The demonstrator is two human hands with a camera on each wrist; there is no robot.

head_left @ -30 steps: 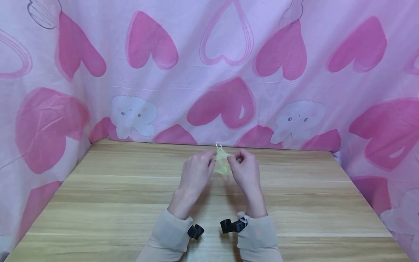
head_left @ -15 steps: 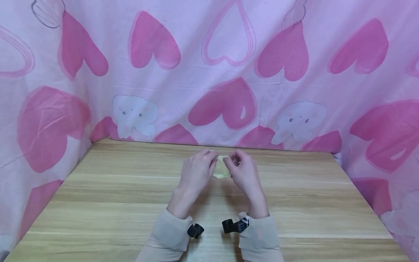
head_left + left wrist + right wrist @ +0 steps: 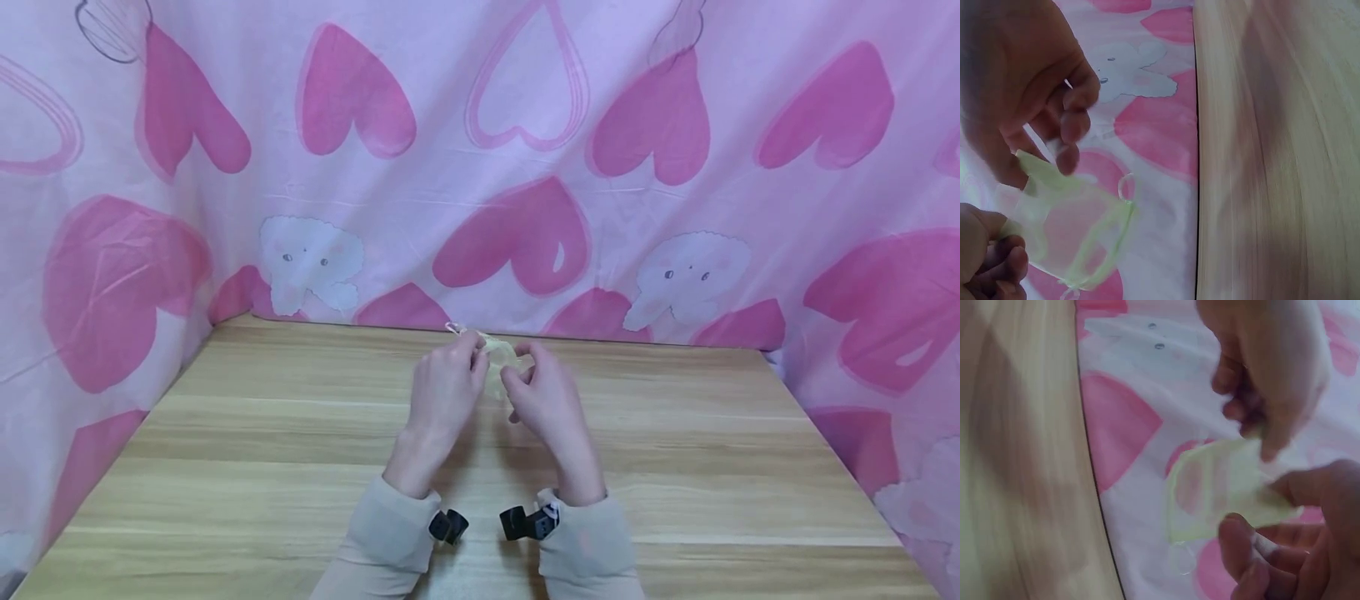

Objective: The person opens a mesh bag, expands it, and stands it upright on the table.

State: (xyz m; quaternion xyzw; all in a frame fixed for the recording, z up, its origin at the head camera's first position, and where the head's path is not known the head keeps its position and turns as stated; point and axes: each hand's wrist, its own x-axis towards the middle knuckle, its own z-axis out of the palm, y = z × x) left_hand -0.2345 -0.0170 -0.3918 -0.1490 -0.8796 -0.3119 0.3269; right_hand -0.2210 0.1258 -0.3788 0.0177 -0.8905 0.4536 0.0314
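Note:
A small, sheer, pale yellow-green drawstring bag [image 3: 498, 354] is held up between both hands over the far part of the table. My left hand [image 3: 446, 379] pinches one side of it between thumb and fingers. My right hand [image 3: 546, 392] has its thumb and forefinger on the opposite edge; in the right wrist view that forefinger partly shows through the sheer cloth. Thin white string loops [image 3: 1126, 187] stick out at the ends of the gathered edge in the left wrist view. From the head, one loop [image 3: 453, 327] shows beyond the left hand.
The wood-grain table [image 3: 262, 467] runs back to a pink curtain [image 3: 420, 167] printed with hearts and white animal faces. Curtain also hangs on both sides. Black wrist cameras [image 3: 448, 527] sit at the cuffs of the beige sleeves.
The bag has been turned in the fingers: its string loops, at the top middle a second ago, now lie left of the left hand. The right fingers have shifted along its edge.

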